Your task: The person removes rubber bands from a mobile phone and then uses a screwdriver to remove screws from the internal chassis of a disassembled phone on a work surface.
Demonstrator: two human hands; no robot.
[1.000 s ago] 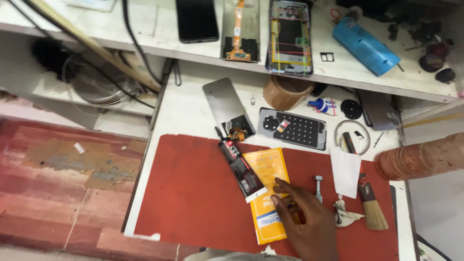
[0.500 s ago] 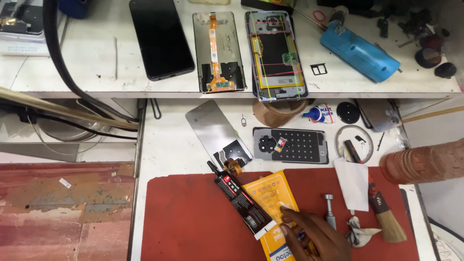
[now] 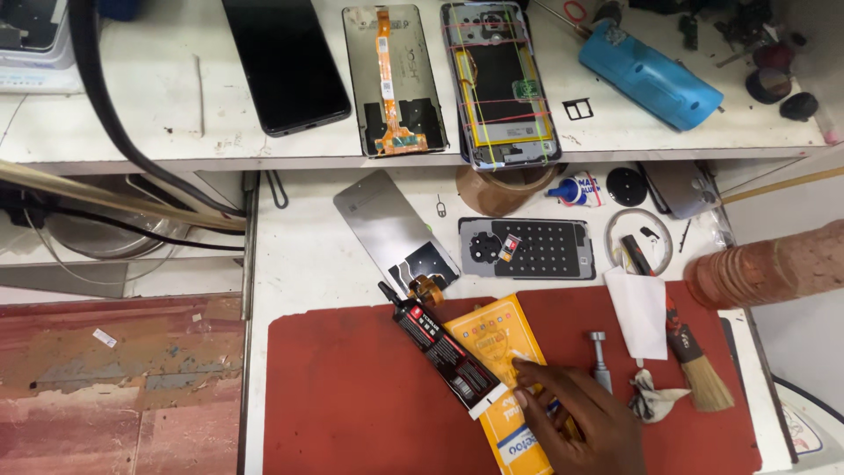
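Fingertips of the right hand (image 3: 576, 413) rest flat, grip open and empty, on the yellow packet (image 3: 503, 352) lying on the red mat (image 3: 352, 396) just right of the black glue tube (image 3: 440, 347), packet seemingly unopened, left hand unseen.

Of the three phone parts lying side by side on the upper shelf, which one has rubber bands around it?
The rightmost one, the opened phone frame: yellow and red bands cross it. The black phone at left and the middle screen panel with its orange ribbon cable carry none.
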